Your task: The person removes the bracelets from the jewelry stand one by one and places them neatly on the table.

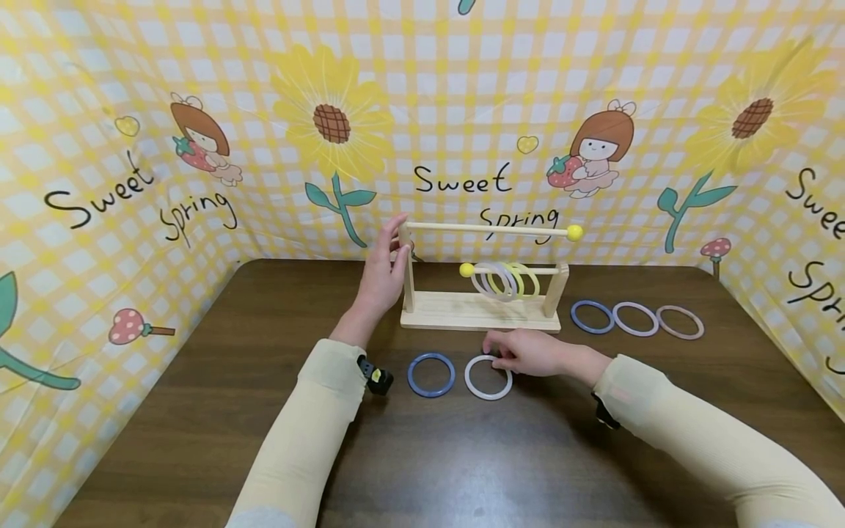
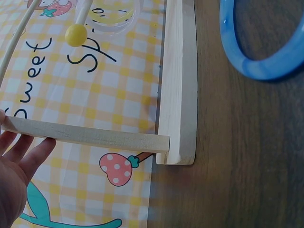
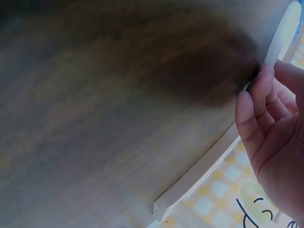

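A wooden stand (image 1: pixel 482 312) has two posts, each with a horizontal rod ending in a yellow ball. My left hand (image 1: pixel 383 268) grips the top of its taller left post (image 2: pixel 95 135), from which the bare upper rod (image 1: pixel 488 229) runs right. Several translucent pale and yellow rings (image 1: pixel 505 281) hang on the shorter lower rod. In front of the stand, my right hand (image 1: pixel 531 353) pinches the far right edge of a white ring (image 1: pixel 469 381) between thumb and finger. The right wrist view shows this ring (image 3: pixel 284 33) edge-on at the fingertips.
Left of the white ring lies a blue ring (image 1: pixel 430 396) on the dark wooden table (image 1: pixel 422 462). Right of the stand are a darker blue ring (image 1: pixel 592 331), a pale lilac ring (image 1: pixel 635 335) and a pinkish ring (image 1: pixel 681 337) in a row. A yellow checked cloth (image 1: pixel 422 117) walls the table's back and sides.
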{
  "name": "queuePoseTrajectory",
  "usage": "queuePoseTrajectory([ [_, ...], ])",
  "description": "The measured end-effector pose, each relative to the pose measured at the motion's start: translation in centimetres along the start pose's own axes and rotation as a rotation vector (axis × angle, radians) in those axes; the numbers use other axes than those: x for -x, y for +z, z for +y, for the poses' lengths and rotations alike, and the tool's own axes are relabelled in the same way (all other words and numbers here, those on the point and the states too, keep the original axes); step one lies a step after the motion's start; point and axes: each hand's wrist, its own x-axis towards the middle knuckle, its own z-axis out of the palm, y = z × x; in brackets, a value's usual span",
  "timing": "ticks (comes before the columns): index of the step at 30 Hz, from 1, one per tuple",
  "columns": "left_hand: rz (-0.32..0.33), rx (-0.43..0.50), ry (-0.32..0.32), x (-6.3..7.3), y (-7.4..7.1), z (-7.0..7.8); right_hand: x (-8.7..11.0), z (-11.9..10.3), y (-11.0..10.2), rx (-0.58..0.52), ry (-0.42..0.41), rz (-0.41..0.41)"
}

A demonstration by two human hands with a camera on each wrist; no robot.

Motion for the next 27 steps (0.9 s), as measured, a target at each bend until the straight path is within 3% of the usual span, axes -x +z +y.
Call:
queuePoseTrajectory([
  [10, -0.004, 0.009, -0.004, 0.0, 0.0, 0.0, 0.8, -0.5, -1.1, -0.192, 0.077, 0.036],
  [18, -0.007, 0.001, -0.01, 0.0, 0.0, 0.0, 1.5, -0.8, -2.4, -0.358, 0.074, 0.167],
  [27, -0.012, 0.008, -0.022, 0.0, 0.1, 0.0, 2.1, -1.1, -2.9, -0.391, 0.076, 0.353],
])
